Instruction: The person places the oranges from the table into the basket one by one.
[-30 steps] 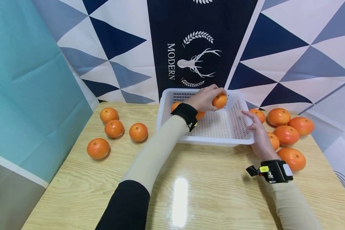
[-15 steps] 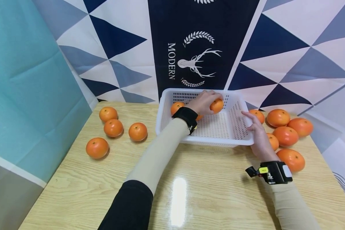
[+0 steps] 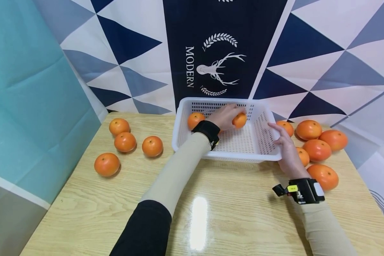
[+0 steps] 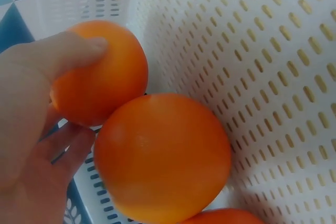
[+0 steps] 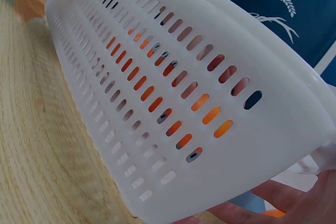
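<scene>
My left hand (image 3: 224,116) reaches into the white plastic basket (image 3: 236,156) and grips an orange (image 3: 239,121) low inside it. In the left wrist view the thumb lies over the top of this orange (image 4: 107,74) and fingers come round from below. Right beside it sits another orange (image 4: 165,158), with part of a third orange (image 4: 226,217) at the lower edge. One orange (image 3: 196,121) shows at the basket's left end. My right hand (image 3: 289,154) holds the basket's right end, thumb and fingertips at the rim; its fingers (image 5: 283,195) show beyond the basket's corner.
Several oranges (image 3: 317,150) lie grouped on the wooden table (image 3: 236,206) to the right of the basket, close to my right hand. More oranges (image 3: 125,142) lie spread at the left. A patterned cloth backdrop (image 3: 140,64) stands directly behind the basket.
My left hand has lowered the orange into the basket and shifted slightly left, toward the oranges inside. The right hand has stayed at the basket's right end.
</scene>
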`<state>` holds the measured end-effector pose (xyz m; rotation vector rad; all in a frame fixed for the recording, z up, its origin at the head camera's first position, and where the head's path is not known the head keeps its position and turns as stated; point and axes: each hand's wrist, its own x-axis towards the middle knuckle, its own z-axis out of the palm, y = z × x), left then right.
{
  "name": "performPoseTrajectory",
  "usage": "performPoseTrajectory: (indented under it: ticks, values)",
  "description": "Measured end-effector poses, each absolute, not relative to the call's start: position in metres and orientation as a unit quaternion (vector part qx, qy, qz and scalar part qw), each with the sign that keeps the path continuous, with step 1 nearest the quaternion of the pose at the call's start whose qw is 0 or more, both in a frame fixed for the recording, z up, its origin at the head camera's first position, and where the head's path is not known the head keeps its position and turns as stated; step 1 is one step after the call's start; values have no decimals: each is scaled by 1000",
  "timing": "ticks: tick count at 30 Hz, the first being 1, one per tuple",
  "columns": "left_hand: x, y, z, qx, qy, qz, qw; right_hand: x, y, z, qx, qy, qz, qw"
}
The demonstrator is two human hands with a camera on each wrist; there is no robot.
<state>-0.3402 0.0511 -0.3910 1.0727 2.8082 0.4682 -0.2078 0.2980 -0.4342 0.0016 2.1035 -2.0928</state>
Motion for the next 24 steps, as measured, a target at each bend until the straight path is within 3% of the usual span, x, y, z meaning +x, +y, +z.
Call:
performPoseTrajectory:
  ticks: [24]
  values:
    - [-337,53,-395,364,921,117,75,-207,297,-434,5,704,-706,82]
